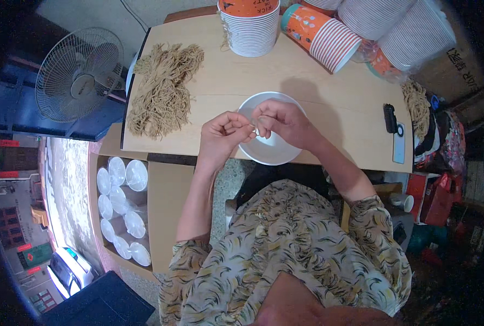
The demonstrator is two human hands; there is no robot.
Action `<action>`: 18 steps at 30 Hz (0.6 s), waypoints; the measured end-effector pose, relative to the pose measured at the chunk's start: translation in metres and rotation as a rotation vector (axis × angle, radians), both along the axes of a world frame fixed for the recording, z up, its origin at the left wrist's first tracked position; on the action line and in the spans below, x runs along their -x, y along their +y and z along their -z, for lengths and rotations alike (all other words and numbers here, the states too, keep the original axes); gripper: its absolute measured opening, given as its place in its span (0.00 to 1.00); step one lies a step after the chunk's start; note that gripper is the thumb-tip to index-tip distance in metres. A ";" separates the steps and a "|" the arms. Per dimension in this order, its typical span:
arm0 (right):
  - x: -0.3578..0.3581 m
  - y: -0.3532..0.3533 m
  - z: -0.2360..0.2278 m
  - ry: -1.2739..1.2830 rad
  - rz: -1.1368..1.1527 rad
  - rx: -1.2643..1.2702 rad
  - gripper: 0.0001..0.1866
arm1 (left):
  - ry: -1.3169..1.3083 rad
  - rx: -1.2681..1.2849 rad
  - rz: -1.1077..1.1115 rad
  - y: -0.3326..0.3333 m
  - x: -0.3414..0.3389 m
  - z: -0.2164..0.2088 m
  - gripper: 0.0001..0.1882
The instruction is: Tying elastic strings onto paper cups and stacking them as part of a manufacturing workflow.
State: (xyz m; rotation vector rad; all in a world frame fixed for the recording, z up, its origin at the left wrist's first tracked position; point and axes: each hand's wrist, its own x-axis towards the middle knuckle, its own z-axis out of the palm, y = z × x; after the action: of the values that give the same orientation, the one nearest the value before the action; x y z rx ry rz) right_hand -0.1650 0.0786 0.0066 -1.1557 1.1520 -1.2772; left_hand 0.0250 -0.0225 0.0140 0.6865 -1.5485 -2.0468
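Note:
My left hand (224, 137) is closed in a pinch, thumb against the fingertips. Its tips nearly meet those of my right hand (283, 123), which is also pinched. Whatever is between the fingertips is too small to make out. Both hands are over the near rim and mouth of a white round paper tub (273, 154), which sits at the table's front edge with its inside facing up. To the left lies a loose heap of tan twisted cords (163, 89).
Stacked orange-and-white paper tubs (251, 32) stand at the back, with another stack lying on its side (322, 39). More wrapped stacks (416, 38) fill the back right. A dark clip-like object (390, 118) lies right. A fan (79, 81) and a carton of wrapped cups (160, 217) are left.

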 end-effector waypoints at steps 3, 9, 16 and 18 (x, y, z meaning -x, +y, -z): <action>-0.001 -0.001 0.002 0.035 0.004 -0.025 0.07 | 0.008 0.009 0.009 0.001 0.000 -0.001 0.06; 0.002 -0.003 -0.001 0.129 -0.042 0.016 0.06 | -0.011 0.032 0.023 0.000 -0.001 -0.003 0.06; 0.000 -0.002 -0.003 0.014 -0.019 -0.041 0.05 | 0.034 0.036 0.013 0.001 -0.001 0.000 0.05; -0.001 -0.002 -0.003 -0.021 -0.016 -0.068 0.06 | 0.035 0.042 0.006 0.002 -0.001 0.002 0.05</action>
State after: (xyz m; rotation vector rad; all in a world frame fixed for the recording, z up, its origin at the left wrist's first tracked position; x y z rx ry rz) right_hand -0.1644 0.0769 0.0099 -1.0966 1.1598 -1.2260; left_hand 0.0262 -0.0206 0.0121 0.6271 -1.5711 -2.0136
